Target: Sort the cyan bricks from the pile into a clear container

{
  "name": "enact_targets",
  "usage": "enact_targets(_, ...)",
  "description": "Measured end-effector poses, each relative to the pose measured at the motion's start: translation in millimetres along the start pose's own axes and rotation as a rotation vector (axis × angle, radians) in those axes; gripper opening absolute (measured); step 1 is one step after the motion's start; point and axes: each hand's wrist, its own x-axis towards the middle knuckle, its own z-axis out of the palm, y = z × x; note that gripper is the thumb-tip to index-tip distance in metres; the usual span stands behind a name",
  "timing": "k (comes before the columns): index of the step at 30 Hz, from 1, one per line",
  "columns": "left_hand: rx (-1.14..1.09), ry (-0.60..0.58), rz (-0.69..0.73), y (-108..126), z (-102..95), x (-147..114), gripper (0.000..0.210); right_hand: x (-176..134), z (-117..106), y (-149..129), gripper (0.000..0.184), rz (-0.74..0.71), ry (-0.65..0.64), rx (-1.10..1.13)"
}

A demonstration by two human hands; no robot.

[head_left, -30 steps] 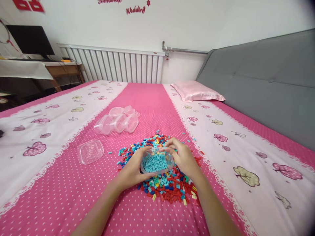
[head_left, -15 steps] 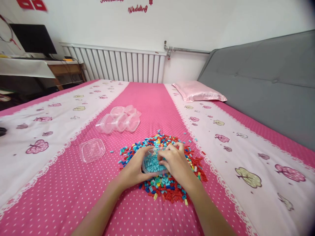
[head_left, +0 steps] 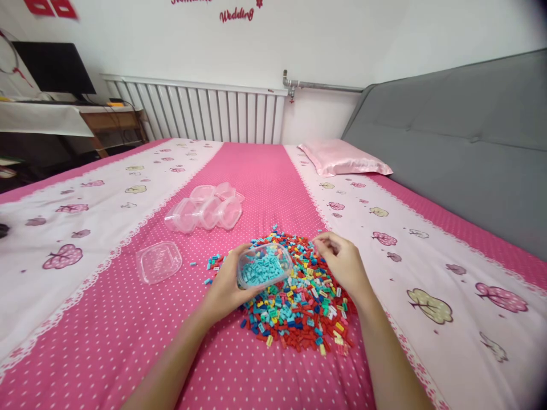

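Observation:
A clear plastic container [head_left: 285, 274] holds a layer of light-blue toy bricks [head_left: 262, 269]. My left hand [head_left: 228, 285] grips its left side, thumb along the near edge and fingers at the far edge. Beneath and around it spreads a pile of mixed toy bricks [head_left: 307, 310] in red, blue, yellow, green and white. At the pile's far right edge is my right hand [head_left: 342, 259], apart from the container. Its fingers are pinched together; whatever may be between the fingertips is too small to make out.
Several clear plastic containers [head_left: 209, 210] lie grouped on the pink bedspread [head_left: 256, 171], beyond a clear lid [head_left: 159, 262] at the left. A pink pillow [head_left: 342, 158] rests by the grey headboard [head_left: 461, 125]. A radiator [head_left: 196, 111] lines the far wall.
My right hand has moved from over the container out to the right side of the pile. The container, still in my left hand, has shifted slightly left and away and looks more tilted.

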Motion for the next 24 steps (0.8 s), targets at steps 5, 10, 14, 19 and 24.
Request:
enact_targets(5,0.027,0.073,-0.05,-3.1,-0.7,2.2,0.076,-0.7,-1.0,5.5,0.021,0.011,-0.391,-0.124)
enact_targets(10,0.08,0.104,-0.039,-2.3,-1.6,3.3,0.075,-6.0,6.8,0.3,0.014,-0.075,-0.636,-0.232)
enact_targets(14,0.09,0.097,-0.042,-1.6,-1.5,3.4,0.074,-7.0,11.1,4.3,0.02,-0.092,-0.628,-0.272)
enact_targets(19,0.07,0.092,-0.036,-0.3,-0.9,3.4,0.073,-7.0,16.1,10.1,0.022,-0.087,-0.634,-0.284)
enact_targets(24,0.083,0.082,-0.025,-2.0,-0.4,2.8,0.074,-8.5,19.6,11.3,0.023,-0.117,-0.644,-0.318)
